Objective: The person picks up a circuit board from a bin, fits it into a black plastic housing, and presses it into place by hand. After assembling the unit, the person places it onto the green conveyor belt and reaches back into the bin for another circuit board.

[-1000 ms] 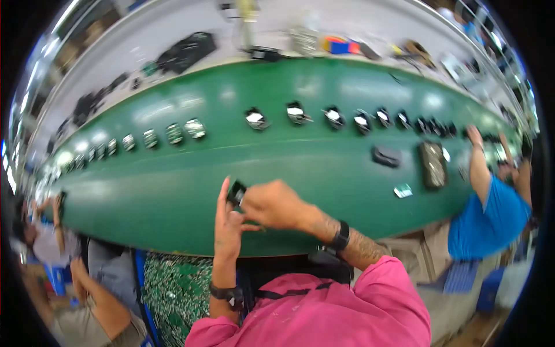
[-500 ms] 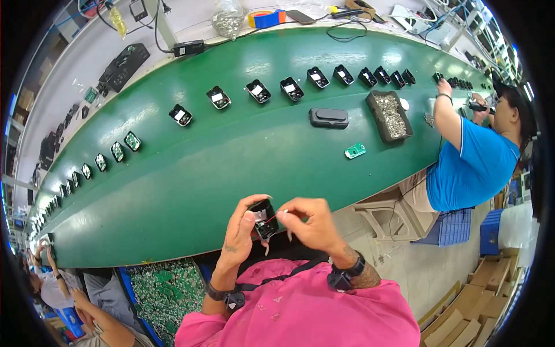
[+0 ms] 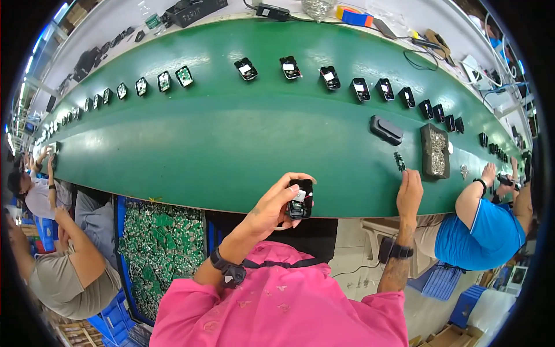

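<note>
Near the table's front edge, my left hand [image 3: 270, 202] is closed around a small black plastic housing [image 3: 300, 199] with its open side up. Inside it show a white label and some small parts; a bit of red wire shows near its right edge. My right hand [image 3: 410, 194] is stretched out to the right, its fingertips pinching the near end of a small green circuit board [image 3: 399, 162]. The board looks tilted; whether it is off the table I cannot tell. Just beyond it lies a closed dark case [image 3: 386, 130].
A dark tray of small metal parts [image 3: 435, 151] stands right of my right hand. Housings [image 3: 330, 77] line the green table [image 3: 231, 139]. A bin of circuit boards [image 3: 162, 248] is at my lower left. A co-worker in blue [image 3: 483, 231] sits at right, others at left.
My right hand has let go of the red wire at the housing and moved far right to the circuit board. My left hand still holds the housing. The view has turned.
</note>
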Tool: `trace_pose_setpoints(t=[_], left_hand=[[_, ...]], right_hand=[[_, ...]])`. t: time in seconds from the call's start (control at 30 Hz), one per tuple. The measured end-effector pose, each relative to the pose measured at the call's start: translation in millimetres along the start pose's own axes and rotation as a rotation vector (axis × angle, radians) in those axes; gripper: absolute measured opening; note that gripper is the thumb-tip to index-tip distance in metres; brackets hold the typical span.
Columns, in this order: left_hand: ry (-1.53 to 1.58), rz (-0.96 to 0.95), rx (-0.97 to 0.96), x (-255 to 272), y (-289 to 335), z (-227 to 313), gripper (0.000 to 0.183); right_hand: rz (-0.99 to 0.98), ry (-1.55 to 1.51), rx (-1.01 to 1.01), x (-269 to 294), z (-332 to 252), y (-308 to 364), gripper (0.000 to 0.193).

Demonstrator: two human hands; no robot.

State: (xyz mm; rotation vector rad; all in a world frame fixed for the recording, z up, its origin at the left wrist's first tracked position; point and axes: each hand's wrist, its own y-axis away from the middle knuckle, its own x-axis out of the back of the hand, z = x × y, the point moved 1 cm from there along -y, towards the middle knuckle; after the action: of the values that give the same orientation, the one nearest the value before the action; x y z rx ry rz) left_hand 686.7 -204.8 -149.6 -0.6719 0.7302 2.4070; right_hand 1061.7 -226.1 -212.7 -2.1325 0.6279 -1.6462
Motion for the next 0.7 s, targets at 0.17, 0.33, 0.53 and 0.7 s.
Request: trace_pose_setpoints(t=[0.17, 0.33, 0.53, 0.7], left_hand=[[-0.225, 0.049, -0.008, -7, 3, 5, 0.035], [-0.322, 0.020, -0.001, -10, 6, 3, 0.035], [-0.343, -0.007, 0.021, -10, 12, 6, 0.035], [-0.224, -0.073, 0.026, -21, 13, 1, 0.036]], right_hand=[[-0.380, -1.158, -0.364, 43, -109, 6, 0.023], [-0.726, -1.552, -0.269, 55, -159, -9, 0.010], [-0.933, -1.460, -0.196, 45, -159, -21, 0.014], [-0.941, -1.418, -0.139, 34, -152, -11, 0.017]])
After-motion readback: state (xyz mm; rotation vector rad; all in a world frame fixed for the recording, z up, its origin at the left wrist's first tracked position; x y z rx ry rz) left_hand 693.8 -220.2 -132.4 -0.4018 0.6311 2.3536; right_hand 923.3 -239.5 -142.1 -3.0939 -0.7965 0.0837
